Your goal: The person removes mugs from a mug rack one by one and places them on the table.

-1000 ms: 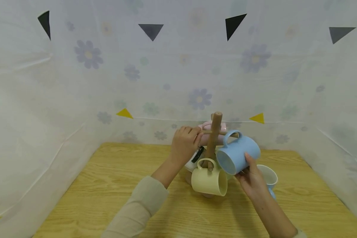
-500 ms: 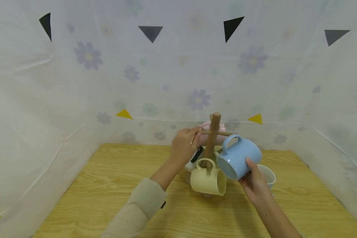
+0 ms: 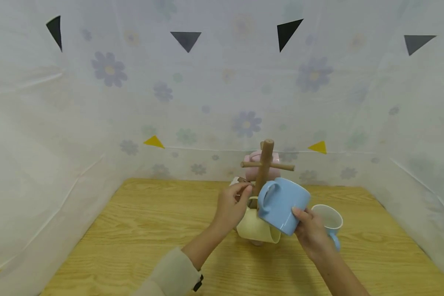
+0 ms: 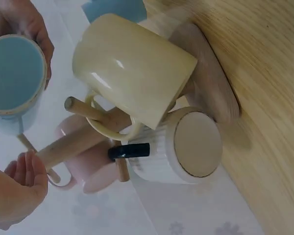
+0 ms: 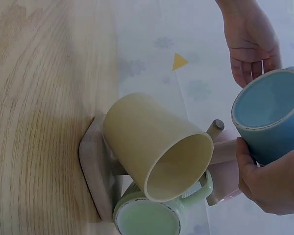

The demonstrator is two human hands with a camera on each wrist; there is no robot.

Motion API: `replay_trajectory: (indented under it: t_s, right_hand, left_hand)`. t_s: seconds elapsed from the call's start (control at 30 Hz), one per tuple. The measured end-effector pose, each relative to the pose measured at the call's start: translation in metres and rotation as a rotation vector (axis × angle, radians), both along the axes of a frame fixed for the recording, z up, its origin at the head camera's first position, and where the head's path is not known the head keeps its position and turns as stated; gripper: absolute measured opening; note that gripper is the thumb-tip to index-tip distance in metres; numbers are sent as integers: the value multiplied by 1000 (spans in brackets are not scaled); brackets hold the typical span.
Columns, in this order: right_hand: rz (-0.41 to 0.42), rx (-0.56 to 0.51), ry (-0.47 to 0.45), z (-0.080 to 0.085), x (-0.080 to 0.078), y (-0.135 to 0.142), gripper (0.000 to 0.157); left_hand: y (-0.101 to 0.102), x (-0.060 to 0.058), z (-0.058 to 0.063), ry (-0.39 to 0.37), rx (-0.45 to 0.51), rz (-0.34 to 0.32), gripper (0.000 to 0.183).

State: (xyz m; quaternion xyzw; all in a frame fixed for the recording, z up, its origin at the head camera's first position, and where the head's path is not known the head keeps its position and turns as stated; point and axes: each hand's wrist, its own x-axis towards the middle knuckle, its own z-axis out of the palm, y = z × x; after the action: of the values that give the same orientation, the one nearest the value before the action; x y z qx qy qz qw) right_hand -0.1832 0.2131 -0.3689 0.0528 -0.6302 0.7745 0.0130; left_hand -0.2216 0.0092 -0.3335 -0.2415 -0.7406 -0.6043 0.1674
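My right hand (image 3: 312, 232) grips a light blue mug (image 3: 284, 203) by its body, thumb on the side. The mug is tilted, its handle toward the left and its bottom facing the right wrist camera. My left hand (image 3: 231, 207) is between that mug and the left side of a wooden mug tree (image 3: 265, 164), fingers loosely bent and holding nothing. In front hangs a cream mug (image 4: 127, 63), its handle over a peg. A white ribbed mug (image 4: 186, 147) with a black handle, a pink mug (image 3: 249, 164) and a green mug (image 5: 149, 218) are also on the tree.
A second blue mug (image 3: 329, 218), white inside, stands upright on the wooden table (image 3: 163, 222) at the right. Two upper pegs (image 3: 285, 167) of the tree are bare. A patterned white sheet (image 3: 207, 90) encloses the back and sides.
My left hand has let go of the upper left peg and come down toward the blue mug. My right hand has lowered the mug, turned it and drawn it left, away from the right peg.
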Motion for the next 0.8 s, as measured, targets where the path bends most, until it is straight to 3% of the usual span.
replay_trajectory:
  t_s: [0.13,0.3,0.43,0.53,0.67,0.8]
  right_hand:
    - [15,47,-6,4,5,-5,65]
    - [4,116,-13,8,6,-9,64]
    - [1,155,-17,10,6,-12,64]
    - [6,189,-14,11,6,-15,64]
    - [62,277,7,12,8,-18,65]
    - [135,301,65,12,9,-19,69]
  left_hand:
    - [2,12,3,-134,82,-91,29]
    - [-1,18,10,-264,111,-174,34]
    - [-8,19,17,-479,160,-320,43]
    - [-15,20,20,-614,141,-390,49]
    - [-23,24,22,-725,86,-449,49]
    - [-30,31,24,-802,111,-531,48]
